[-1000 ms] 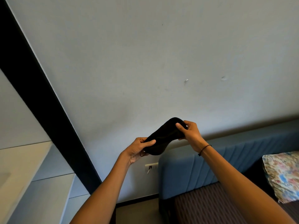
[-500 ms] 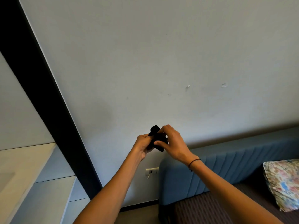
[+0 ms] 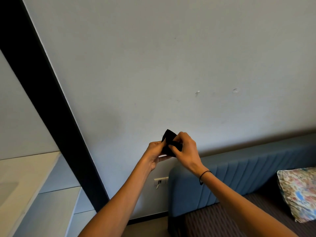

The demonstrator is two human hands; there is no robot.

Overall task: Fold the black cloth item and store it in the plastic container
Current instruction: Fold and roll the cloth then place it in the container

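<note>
A small black cloth item (image 3: pixel 169 138) is held up in the air in front of the pale wall, bunched into a compact folded shape. My left hand (image 3: pixel 154 152) pinches its left side. My right hand (image 3: pixel 185 147) grips its right and lower part, fingers curled over the cloth; a thin black band circles that wrist. Both hands touch each other around the cloth, and much of the cloth is hidden by the fingers. No plastic container is in view.
A blue padded headboard (image 3: pixel 248 171) runs along the wall at the right, with a striped bed cover (image 3: pixel 227 219) and a floral pillow (image 3: pixel 299 192) below it. A wall socket (image 3: pixel 160 181) sits under my hands. A dark vertical beam (image 3: pixel 51 108) and pale shelves (image 3: pixel 25 182) stand at the left.
The cloth was stretched long between my two hands a second ago. My hands have come together and the cloth is now doubled into a small bundle between them.
</note>
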